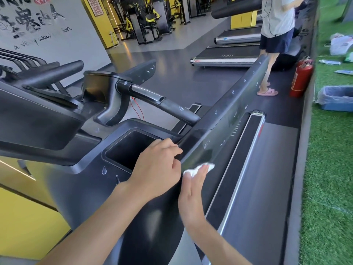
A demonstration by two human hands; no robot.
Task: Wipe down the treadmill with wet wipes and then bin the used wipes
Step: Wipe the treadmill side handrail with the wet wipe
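A dark grey treadmill fills the head view; its long side rail (232,109) carries water drops and runs away from me. My left hand (158,165) rests on the near end of the rail, fingers curled over its top edge beside the console's cup pocket (131,148). My right hand (192,190) lies flat with straight fingers against the rail's inner face and presses a crumpled white wet wipe (199,168) onto it. The belt (267,188) lies below to the right.
A padded handlebar (162,103) juts toward me behind the pocket. A person in pink slippers (275,44) stands by the far treadmills. A red fire extinguisher (300,77) stands beside green turf, where a blue bin with a plastic liner (336,99) sits.
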